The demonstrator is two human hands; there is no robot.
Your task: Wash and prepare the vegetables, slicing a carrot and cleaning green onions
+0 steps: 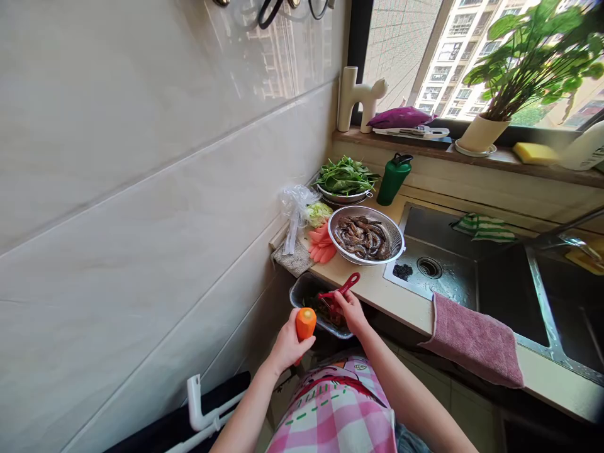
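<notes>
My left hand [287,345] is wrapped round an orange carrot [306,322], its thick stem end pointing up. In my right hand [350,311] is a red peeler [348,283], its handle slanting up past my fingers; the blade end is partly hidden by them. The peeler is to the right of the carrot, apart from it. Under both hands stands a grey waste bin [302,292] with some scraps inside.
On the counter are a colander [400,246] of shrimp, pink gloves [321,244], leafy greens [346,176] and a green bottle [394,179]. A sink [453,277] lies to the right, with a pink towel [474,340] over its front edge. A tiled wall [189,207] bounds the left.
</notes>
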